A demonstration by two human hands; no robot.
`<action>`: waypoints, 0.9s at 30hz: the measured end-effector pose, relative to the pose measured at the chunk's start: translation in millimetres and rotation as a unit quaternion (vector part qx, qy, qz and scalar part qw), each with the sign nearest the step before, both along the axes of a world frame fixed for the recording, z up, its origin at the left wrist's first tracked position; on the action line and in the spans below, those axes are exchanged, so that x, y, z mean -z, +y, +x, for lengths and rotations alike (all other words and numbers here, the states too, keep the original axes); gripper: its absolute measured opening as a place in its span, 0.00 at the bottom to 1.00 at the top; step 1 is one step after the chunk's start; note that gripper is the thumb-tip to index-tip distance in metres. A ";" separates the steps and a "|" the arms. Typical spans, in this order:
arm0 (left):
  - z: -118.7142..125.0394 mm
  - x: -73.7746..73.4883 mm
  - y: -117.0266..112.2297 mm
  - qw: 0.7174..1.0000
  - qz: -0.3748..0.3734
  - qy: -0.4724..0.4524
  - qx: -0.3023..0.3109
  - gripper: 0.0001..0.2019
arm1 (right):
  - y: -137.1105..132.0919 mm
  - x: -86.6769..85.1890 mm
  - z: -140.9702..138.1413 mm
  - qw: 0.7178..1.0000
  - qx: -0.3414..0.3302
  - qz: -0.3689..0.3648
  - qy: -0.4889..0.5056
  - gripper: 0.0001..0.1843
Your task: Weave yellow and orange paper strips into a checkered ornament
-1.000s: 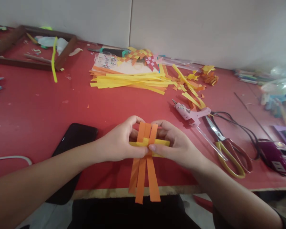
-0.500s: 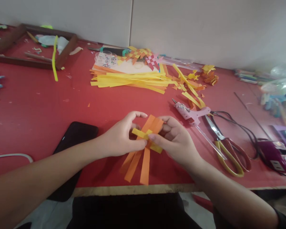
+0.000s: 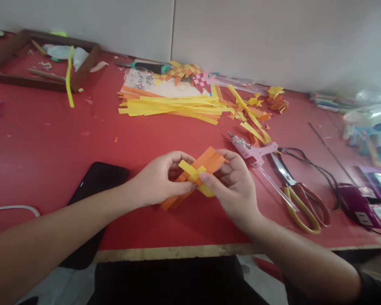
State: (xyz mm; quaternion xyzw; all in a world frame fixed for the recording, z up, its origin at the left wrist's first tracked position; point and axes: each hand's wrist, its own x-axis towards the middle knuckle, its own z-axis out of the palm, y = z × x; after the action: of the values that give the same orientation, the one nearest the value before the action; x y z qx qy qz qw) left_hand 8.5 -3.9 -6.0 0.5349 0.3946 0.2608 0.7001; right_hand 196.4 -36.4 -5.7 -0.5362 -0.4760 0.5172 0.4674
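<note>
Between my hands is a bundle of orange paper strips (image 3: 208,158) crossed by yellow paper strips (image 3: 187,167), partly woven. My left hand (image 3: 165,178) is closed on its left side, thumb below and fingers behind the paper. On the other side my right hand (image 3: 233,182) pinches it, the thumb pressing on the yellow crossing. My fingers hide part of the weave. The work is held above the red table, near its front edge. A pink glue gun (image 3: 254,151) lies just right of my right hand.
Scissors (image 3: 292,182) lie right of the glue gun, near a purple box (image 3: 362,205). A black phone (image 3: 97,182) rests under my left forearm. Behind are a pile of yellow strips (image 3: 171,105), woven paper fish (image 3: 201,80) and a brown wooden frame (image 3: 92,63).
The paper bundle has turned so its strips slant from lower left to upper right. My left fingers have closed in on the paper, and its lower orange ends have swung left.
</note>
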 end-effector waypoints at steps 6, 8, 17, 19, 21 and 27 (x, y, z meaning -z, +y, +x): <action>-2.7 0.8 0.5 1.000 -0.020 0.012 -0.018 0.24 | 4.7 1.3 4.2 0.998 -0.022 -0.027 0.048 0.31; -3.2 0.3 -0.2 0.999 -0.013 0.047 -0.007 0.24 | 6.8 1.5 6.6 0.997 -0.028 -0.029 0.068 0.32; -2.3 5.5 -9.9 0.978 0.144 0.148 -0.018 0.25 | 13.2 5.7 14.8 0.996 -0.079 -0.028 -0.040 0.39; -4.0 5.9 -12.4 0.939 0.284 0.192 -0.024 0.21 | 14.7 9.5 16.1 0.993 -0.086 -0.018 -0.075 0.38; -6.1 3.7 -14.0 0.863 0.441 0.246 -0.035 0.14 | 16.0 14.0 17.4 0.988 -0.084 0.006 -0.133 0.36; -11.5 -3.6 -13.9 0.720 0.603 0.339 -0.057 0.04 | 18.0 22.3 19.8 0.964 -0.077 0.073 -0.245 0.33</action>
State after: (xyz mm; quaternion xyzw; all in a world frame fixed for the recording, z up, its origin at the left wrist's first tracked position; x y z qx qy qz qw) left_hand -3.0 -17.8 -2.4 0.8729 0.3950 0.2845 0.0329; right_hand 216.2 -18.5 -28.0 -0.5727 -0.6526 0.3676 0.3332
